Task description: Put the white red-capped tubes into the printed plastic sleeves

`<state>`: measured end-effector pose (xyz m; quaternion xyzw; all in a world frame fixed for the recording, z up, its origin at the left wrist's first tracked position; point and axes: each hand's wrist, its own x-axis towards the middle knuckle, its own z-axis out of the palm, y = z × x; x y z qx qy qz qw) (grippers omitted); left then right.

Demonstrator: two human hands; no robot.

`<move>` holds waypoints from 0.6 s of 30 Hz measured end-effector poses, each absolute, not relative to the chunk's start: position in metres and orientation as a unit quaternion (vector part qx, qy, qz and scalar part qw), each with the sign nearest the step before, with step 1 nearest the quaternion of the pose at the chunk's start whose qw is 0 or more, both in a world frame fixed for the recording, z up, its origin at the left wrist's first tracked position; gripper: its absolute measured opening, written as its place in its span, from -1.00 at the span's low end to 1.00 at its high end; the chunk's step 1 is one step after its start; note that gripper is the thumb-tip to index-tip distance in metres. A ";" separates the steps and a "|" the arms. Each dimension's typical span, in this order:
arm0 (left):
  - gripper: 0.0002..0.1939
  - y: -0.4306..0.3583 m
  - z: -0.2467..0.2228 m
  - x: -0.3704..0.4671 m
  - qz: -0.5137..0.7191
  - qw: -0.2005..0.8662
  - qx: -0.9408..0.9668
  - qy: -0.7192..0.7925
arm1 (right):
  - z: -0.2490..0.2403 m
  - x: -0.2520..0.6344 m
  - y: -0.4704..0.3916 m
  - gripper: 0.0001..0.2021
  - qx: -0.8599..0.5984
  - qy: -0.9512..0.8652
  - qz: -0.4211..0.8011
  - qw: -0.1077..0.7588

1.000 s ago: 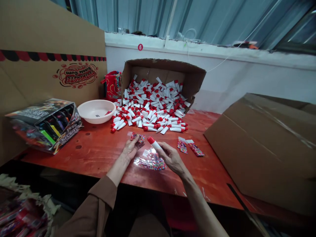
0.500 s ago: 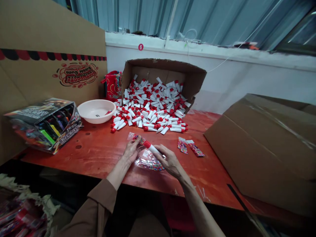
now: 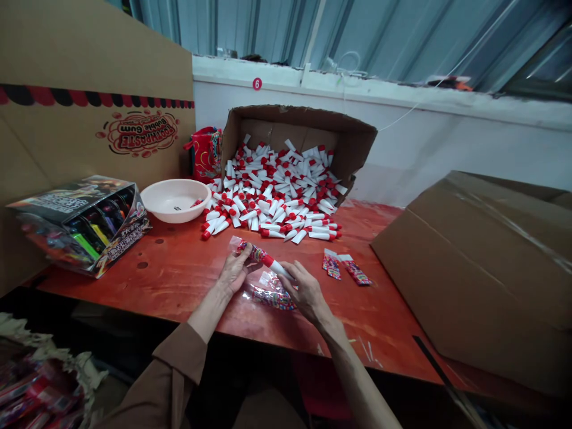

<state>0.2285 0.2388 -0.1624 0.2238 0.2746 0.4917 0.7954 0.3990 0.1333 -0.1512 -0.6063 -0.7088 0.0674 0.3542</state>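
Between the fingers of my left hand (image 3: 234, 271) is a colourful printed plastic sleeve (image 3: 257, 253) with a clear end. My right hand (image 3: 305, 291) grips a white tube (image 3: 280, 270) by its body. The tube's red cap points left and meets the sleeve's right end; how far it sits inside I cannot tell. Below both hands, a clear bag of printed sleeves (image 3: 272, 298) lies on the red table (image 3: 179, 280). Two loose printed sleeves (image 3: 355, 270) rest to the right of my right hand.
An open cardboard box (image 3: 366, 134) on its side spills many red-capped white tubes (image 3: 277, 202). To the left stand a pale plastic bowl (image 3: 154, 205) and a display box (image 3: 84, 196). A large carton (image 3: 482, 268) occupies the right side. Wrapped items (image 3: 42, 396) fill a container at lower left.
My left hand and the sleeve have shifted slightly left, and more of the printed sleeve shows between the hands. The right hand keeps its hold on the tube.
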 end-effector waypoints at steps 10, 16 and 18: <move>-0.61 0.229 -0.159 0.229 0.503 0.778 0.264 0.266 | -0.154 0.381 0.137 -0.75 -0.609 -0.713 0.018 0.348; -0.57 0.224 -0.159 0.235 0.537 0.755 0.251 0.281 | -0.155 0.380 0.136 -0.73 -0.623 -0.674 0.022 0.397; -0.57 0.226 -0.159 0.234 0.524 0.769 0.234 0.282 | -0.152 0.380 0.135 -0.74 -0.614 -0.664 0.051 0.424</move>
